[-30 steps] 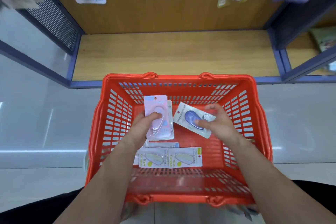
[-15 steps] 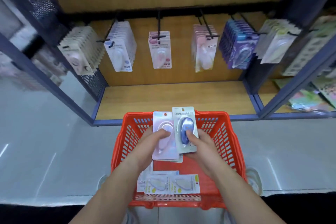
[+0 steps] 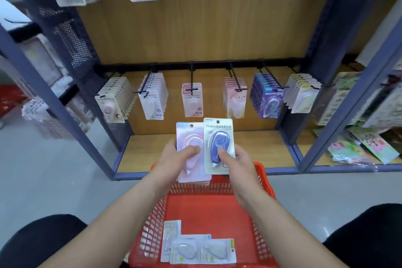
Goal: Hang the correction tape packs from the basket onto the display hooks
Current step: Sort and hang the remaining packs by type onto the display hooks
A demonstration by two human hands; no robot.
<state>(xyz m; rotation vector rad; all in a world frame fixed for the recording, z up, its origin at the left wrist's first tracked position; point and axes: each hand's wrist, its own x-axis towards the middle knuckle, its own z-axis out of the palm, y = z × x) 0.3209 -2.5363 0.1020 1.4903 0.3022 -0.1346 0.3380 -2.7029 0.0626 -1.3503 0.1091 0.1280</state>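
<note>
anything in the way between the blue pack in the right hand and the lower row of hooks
Nothing visible. The blue pack, pinched by the right hand, has only open air up to the lower hooks; the pink packs in the left hand sit beside it.

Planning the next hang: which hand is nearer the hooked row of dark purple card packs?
Right. The right hand, holding the blue-dispenser card pack, sits below and left of the dark purple card packs; the left hand, holding the pink card pack, is farther left.

Wood-backed shelving (image 3: 195, 35), blue metal uprights (image 3: 326, 85), grey floor (image 3: 54, 169)
</note>
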